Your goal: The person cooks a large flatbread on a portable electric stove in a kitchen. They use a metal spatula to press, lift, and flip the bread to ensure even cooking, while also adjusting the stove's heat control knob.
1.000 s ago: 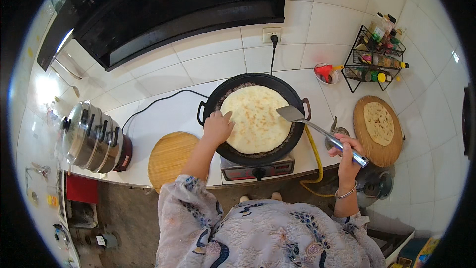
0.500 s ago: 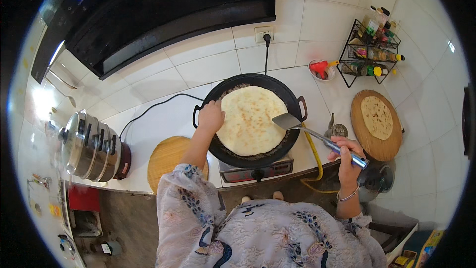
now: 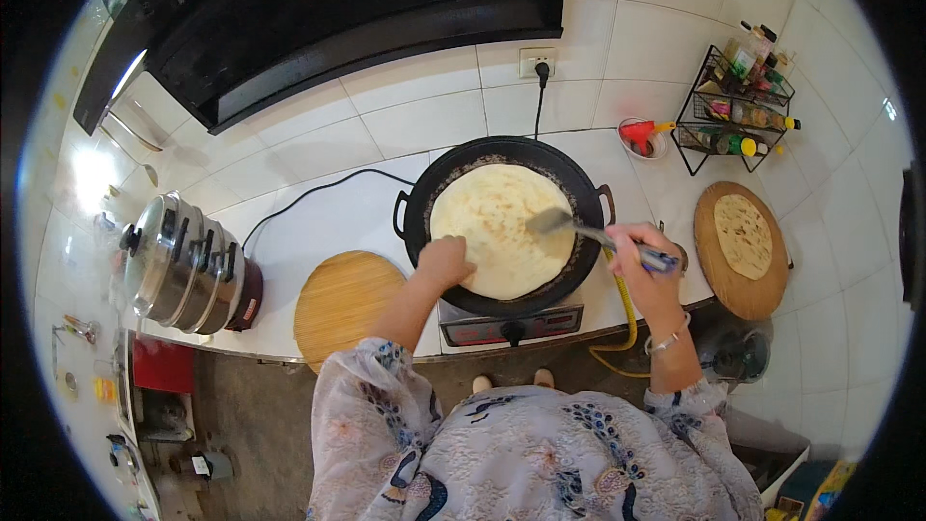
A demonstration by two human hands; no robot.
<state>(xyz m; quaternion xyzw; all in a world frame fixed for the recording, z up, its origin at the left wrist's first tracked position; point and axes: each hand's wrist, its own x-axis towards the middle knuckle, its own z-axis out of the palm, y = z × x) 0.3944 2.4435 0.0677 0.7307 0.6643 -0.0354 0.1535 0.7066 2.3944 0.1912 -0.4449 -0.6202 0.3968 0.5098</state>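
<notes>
A large round pale flatbread (image 3: 492, 265) with light brown patches lies in a black two-handled wok (image 3: 468, 147). At its near left edge my left hand (image 3: 447, 262) is closed, fingers bent against the rim of the bread; the fingertips are partly hidden. My right hand (image 3: 644, 260) grips the handle of a metal spatula (image 3: 588, 231) at the right of the wok. The spatula's blade, blurred, is over the right part of the bread. Under the wok stands a portable stove (image 3: 509, 325) with a dark knob in front.
A round wooden board (image 3: 347, 299) and a steamer pot (image 3: 198, 265) stand on the left. At right, another board (image 3: 723, 289) bears a browned flatbread (image 3: 743, 236), below a spice rack (image 3: 733, 116). A yellow hose (image 3: 628, 309) hangs over the counter edge. A range hood (image 3: 367, 29) juts out above.
My left hand has moved from the bread's left edge to its near left edge. The spatula blade has shifted further over the bread, and the bread's brown patches lie differently.
</notes>
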